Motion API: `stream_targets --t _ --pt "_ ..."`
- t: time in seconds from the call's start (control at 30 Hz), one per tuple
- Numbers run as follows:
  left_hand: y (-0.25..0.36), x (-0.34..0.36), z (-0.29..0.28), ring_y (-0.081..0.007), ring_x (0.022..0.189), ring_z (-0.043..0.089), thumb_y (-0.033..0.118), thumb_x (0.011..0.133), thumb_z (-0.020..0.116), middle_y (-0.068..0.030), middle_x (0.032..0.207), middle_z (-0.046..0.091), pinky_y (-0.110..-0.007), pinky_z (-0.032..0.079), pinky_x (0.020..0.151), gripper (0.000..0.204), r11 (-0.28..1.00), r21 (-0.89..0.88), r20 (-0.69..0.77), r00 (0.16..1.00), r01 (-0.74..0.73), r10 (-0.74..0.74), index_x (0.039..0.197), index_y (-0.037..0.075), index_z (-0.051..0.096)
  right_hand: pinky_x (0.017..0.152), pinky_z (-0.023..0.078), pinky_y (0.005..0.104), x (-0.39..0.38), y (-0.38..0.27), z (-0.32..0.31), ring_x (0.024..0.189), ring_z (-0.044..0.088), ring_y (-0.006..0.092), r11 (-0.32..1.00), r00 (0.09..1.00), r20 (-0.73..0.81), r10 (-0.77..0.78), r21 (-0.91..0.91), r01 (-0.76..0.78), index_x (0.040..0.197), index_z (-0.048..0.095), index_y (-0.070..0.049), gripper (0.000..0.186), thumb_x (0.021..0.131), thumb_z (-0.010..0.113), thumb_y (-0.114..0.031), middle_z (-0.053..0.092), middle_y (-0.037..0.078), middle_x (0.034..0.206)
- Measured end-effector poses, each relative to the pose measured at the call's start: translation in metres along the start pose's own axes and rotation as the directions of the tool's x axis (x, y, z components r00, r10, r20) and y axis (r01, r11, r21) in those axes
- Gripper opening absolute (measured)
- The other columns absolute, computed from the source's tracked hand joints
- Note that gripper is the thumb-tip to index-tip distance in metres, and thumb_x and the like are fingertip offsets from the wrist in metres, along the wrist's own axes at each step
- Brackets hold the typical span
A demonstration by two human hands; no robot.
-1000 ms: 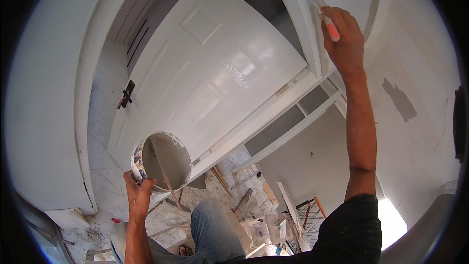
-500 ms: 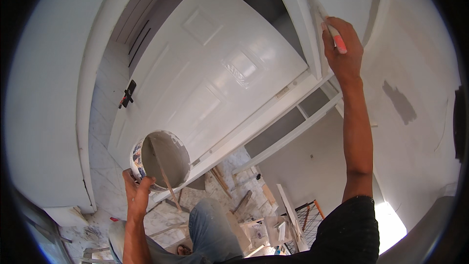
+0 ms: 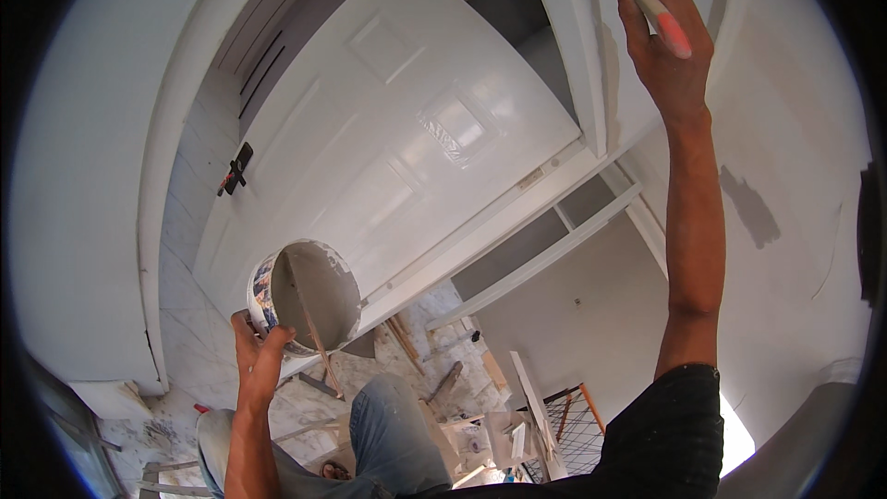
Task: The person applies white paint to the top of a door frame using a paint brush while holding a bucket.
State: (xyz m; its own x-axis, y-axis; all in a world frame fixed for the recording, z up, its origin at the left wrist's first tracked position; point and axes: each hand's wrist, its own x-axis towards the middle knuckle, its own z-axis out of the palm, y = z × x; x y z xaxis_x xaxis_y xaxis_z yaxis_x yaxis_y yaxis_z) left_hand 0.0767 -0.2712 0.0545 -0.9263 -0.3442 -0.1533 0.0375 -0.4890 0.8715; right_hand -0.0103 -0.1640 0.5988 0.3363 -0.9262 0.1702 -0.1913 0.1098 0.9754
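My left hand [image 3: 258, 356] grips the rim of a paint-smeared bucket [image 3: 261, 296] at the lower left, thumb over the edge. Inside the bucket is grey paint, and a thin wooden stick [image 3: 311, 316] leans out over the near rim. High at the upper right, my right hand [image 3: 682, 69] is closed round a paintbrush [image 3: 672, 32] with a red-ended handle. Its bristle end points up and left against the wall beside the white door frame [image 3: 570, 37], where it is hard to make out. Wet-looking streaks run along that wall.
A white panelled door [image 3: 407, 111] with a black handle [image 3: 237, 169] stands ahead. On the right wall is a darker grey patch [image 3: 750, 208]. Below lie wood scraps [image 3: 446, 381], boards and an orange-edged metal rack [image 3: 575, 414] on a marble-patterned floor.
My right hand has moved up and slightly right with the paintbrush, its arm stretching farther. The bucket stays in my left hand, almost in the same place.
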Motion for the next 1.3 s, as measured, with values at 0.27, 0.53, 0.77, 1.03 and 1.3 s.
stream_targets --t 0.27,0.53,0.77,1.03,1.3 --pt "0.000 0.001 -0.002 -0.0193 0.094 0.049 0.025 0.075 0.070 -0.0133 0.103 0.054 -0.034 0.044 0.086 0.056 1.000 -0.011 0.004 1.000 0.010 -0.010 0.116 -0.002 0.044 0.075 0.059 0.0283 -0.002 -0.002 0.000 0.089 0.071 0.0199 0.997 0.994 0.075 0.077 0.018 -0.079 0.112 0.070 -0.007 0.023 0.090 0.075 -0.006 0.072 0.006 0.107" --pt "0.003 -0.002 -0.003 -0.0196 0.096 0.050 0.024 0.076 0.070 -0.0138 0.105 0.055 -0.034 0.044 0.088 0.054 0.999 -0.032 0.018 1.000 0.006 -0.006 0.116 -0.001 0.044 0.077 0.058 0.0290 0.012 -0.008 -0.002 0.089 0.071 0.0221 1.000 0.999 0.040 -0.007 0.003 0.007 0.110 0.069 -0.007 0.023 0.088 0.076 -0.005 0.072 0.006 0.106" --pt "-0.010 0.003 -0.006 -0.0201 0.093 0.053 0.033 0.075 0.068 -0.0108 0.108 0.054 -0.037 0.046 0.071 0.057 0.999 0.033 0.026 1.000 -0.018 0.017 0.120 0.006 0.044 0.076 0.058 0.0301 0.011 -0.006 -0.002 0.089 0.070 0.0222 0.998 0.992 0.112 0.059 -0.025 -0.057 0.111 0.069 -0.008 0.023 0.089 0.074 -0.004 0.071 0.006 0.107" --pt "-0.008 0.003 -0.006 -0.0199 0.093 0.053 0.033 0.074 0.068 -0.0112 0.107 0.054 -0.036 0.045 0.071 0.058 0.999 0.041 0.021 1.000 -0.011 0.010 0.120 0.006 0.044 0.076 0.058 0.0305 0.018 -0.006 -0.004 0.088 0.070 0.0226 1.000 0.996 0.094 -0.001 0.010 0.000 0.113 0.069 -0.008 0.024 0.090 0.073 -0.004 0.071 0.006 0.108" --pt "-0.016 0.007 -0.008 -0.0197 0.091 0.054 0.032 0.074 0.069 -0.0108 0.105 0.055 -0.036 0.046 0.070 0.058 0.999 0.051 0.017 1.000 -0.013 0.012 0.120 0.006 0.044 0.078 0.058 0.0303 0.015 -0.014 -0.005 0.090 0.070 0.0225 0.994 0.987 0.114 0.111 0.012 -0.113 0.112 0.069 -0.009 0.023 0.090 0.073 -0.004 0.071 0.006 0.108"
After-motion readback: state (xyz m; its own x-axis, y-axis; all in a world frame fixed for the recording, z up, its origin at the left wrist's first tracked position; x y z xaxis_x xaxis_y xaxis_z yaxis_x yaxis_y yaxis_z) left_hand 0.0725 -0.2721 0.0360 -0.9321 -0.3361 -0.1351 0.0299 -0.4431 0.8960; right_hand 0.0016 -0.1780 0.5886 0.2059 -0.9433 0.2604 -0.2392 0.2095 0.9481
